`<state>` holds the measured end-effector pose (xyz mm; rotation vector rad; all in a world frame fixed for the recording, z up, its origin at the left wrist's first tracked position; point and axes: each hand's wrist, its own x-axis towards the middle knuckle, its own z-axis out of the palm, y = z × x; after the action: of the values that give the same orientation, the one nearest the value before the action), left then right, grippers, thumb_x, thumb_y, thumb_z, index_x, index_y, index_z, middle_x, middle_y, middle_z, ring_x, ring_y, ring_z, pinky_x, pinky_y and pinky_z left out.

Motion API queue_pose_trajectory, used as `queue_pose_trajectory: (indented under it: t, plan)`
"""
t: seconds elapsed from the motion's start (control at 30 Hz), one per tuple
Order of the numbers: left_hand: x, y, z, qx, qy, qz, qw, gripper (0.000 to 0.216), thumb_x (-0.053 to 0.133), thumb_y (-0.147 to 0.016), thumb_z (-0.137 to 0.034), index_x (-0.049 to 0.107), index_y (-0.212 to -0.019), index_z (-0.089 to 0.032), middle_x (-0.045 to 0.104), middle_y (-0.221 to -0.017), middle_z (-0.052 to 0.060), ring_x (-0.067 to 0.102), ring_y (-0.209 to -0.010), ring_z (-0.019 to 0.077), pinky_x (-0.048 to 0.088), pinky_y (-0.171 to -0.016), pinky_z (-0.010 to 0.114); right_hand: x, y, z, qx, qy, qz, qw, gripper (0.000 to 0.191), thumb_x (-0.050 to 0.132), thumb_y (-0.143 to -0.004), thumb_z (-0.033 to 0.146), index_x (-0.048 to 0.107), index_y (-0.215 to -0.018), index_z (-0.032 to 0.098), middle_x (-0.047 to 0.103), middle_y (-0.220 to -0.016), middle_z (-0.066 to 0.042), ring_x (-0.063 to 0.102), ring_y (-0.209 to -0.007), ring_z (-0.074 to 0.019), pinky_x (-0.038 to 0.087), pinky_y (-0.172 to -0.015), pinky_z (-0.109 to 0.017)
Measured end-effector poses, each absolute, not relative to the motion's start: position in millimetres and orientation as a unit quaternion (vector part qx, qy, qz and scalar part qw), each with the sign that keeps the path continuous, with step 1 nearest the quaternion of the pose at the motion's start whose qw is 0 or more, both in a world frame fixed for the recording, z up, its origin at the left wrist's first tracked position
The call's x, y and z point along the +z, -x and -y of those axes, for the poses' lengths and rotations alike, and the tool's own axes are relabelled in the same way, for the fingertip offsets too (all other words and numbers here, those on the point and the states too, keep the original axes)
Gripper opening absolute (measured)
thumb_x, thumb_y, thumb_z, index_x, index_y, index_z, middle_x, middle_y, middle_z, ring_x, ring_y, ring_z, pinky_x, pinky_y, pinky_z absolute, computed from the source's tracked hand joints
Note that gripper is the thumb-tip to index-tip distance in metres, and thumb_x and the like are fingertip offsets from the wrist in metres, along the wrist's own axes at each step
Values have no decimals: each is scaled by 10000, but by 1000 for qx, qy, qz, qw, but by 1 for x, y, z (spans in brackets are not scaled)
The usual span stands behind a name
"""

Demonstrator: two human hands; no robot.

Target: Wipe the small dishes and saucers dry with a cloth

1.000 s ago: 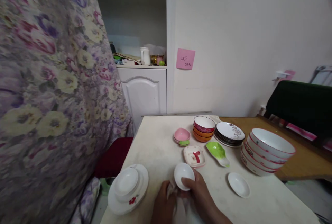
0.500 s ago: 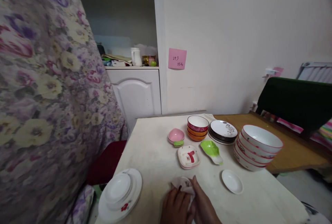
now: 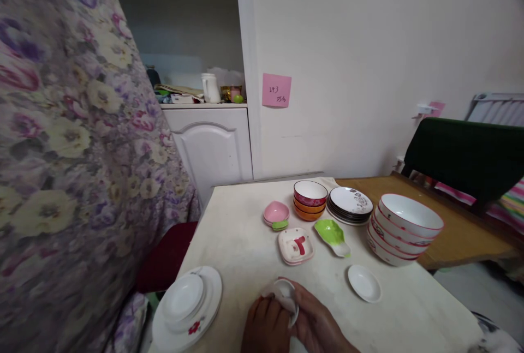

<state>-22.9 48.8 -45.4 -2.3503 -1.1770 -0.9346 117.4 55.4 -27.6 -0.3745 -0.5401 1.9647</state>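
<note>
Near the table's front edge, my right hand (image 3: 314,316) grips a small white dish (image 3: 286,286) by its right side, tilted so its hollow shows. My left hand (image 3: 267,324) is closed on a pale cloth (image 3: 281,299), pressing it into the dish. Part of the dish is hidden by the fingers and cloth. Just beyond the hands lies a square dish with a red pattern (image 3: 297,245). A small white oval plate (image 3: 364,283) is to their right, and a stack of white plates (image 3: 213,293) is to their left.
Further back are pink dishes (image 3: 275,212), a green leaf-shaped dish (image 3: 331,233), red and orange bowls (image 3: 310,208), dark-rimmed plates (image 3: 350,200) and large white bowls (image 3: 403,241). A floral curtain (image 3: 82,178) hangs at left. A brown table (image 3: 462,227) adjoins on the right.
The dish has come out from under the cloth and its hollow now shows. My left hand has shifted slightly left with the cloth. The view has moved a little.
</note>
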Motion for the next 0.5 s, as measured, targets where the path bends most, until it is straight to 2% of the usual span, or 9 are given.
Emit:
queue_pose_trajectory:
  t: [0.1,0.2,0.37,0.5]
  plan:
    - [-38,26,-48,-314,845,407,145,189,441,-841,-220,615,-913,-233,690,-818,22,639,-798,200,504,-735,338,-28,-118,-55,817,126,256,501,299,601,-849,261,633,-1135,180,692,-985,-89,623,-797,-167,464,-625,-258]
    - [-28,23,-47,-339,845,383,159,237,411,-883,-303,625,-918,-205,700,-834,44,648,-790,174,513,-681,293,-32,-117,-56,821,106,249,503,279,539,-891,272,644,-1121,154,688,-972,-110,611,-784,-160,463,-605,-249]
    - [-8,18,-48,-367,834,349,218,198,465,-891,-304,655,-856,-260,736,-844,-42,657,-896,149,451,-845,295,-46,-117,-60,842,91,200,494,270,542,-890,317,681,-1063,163,691,-909,-80,577,-730,-130,450,-566,-215]
    - [-6,19,-48,-375,846,328,188,264,407,-923,-252,664,-866,-235,724,-805,-26,667,-822,121,462,-877,271,-47,-116,-63,865,119,180,454,407,526,-866,494,696,-1002,149,688,-820,-51,562,-647,-116,414,-516,-197]
